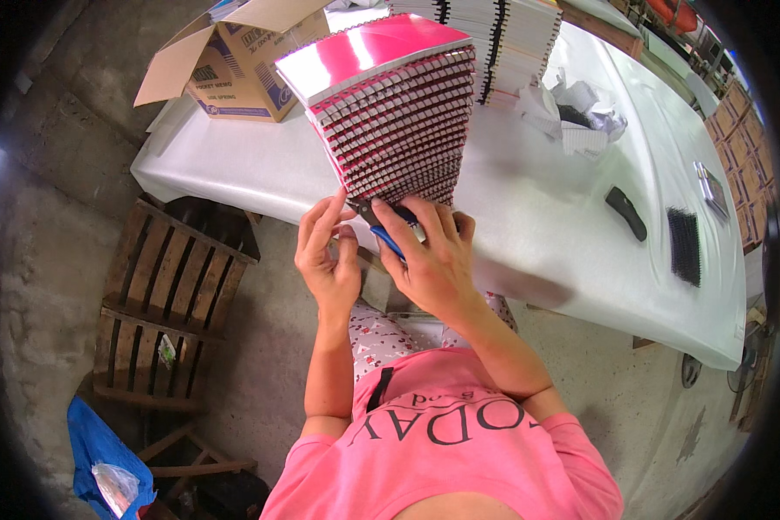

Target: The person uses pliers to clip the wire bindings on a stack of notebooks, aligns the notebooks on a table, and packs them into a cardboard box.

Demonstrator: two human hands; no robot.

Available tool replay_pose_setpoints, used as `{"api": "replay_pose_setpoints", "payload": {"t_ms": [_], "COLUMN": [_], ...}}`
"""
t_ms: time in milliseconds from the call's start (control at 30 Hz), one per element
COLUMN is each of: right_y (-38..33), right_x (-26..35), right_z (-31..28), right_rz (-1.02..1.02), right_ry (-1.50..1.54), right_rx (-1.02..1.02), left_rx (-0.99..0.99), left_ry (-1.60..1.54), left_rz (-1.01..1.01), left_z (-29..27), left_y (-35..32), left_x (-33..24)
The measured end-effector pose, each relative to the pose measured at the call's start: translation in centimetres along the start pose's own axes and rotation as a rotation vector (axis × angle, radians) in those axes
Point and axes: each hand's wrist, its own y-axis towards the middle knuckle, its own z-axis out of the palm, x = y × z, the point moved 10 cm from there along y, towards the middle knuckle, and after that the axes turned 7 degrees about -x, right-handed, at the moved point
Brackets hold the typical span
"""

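Fingers (405, 227) closed round blue-handled pliers (388, 236)

- blue-handled tool (388, 240) is mostly buried under the right hand (433, 260), can't tell what kind
- cardboard box (234, 65) top is cut off at the edge
- small grey thing (711, 191) on the bench (537, 217), too tiny to make out

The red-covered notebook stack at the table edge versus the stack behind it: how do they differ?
The red-covered notebook stack stands at the near edge of the table, fanned and leaning, while the rear notebook stack sits farther back and squarer. The near stack shows a glossy red cover and red-and-white edges; the rear one shows white page edges with dark spiral bindings. Only the near one is touched, by the left hand and right hand. Both are stacked spiral notebooks.
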Motion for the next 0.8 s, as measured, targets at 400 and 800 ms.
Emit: {"api": "replay_pose_setpoints", "payload": {"t_ms": [400,800], "right_y": [-0.7,1.1], "right_x": [-1.8,0.0], "right_z": [0.7,-0.8], "right_rz": [0.253,0.059], "right_ry": [0.437,0.065], "right_rx": [0.092,-0.021], "left_rx": [0.030,0.041], "left_ry": [0.017,0.053], "left_rz": [0.001,0.029], "left_z": [0.2,0.6], "left_y": [-0.2,0.1], "left_x": [-0.2,-0.8]}}
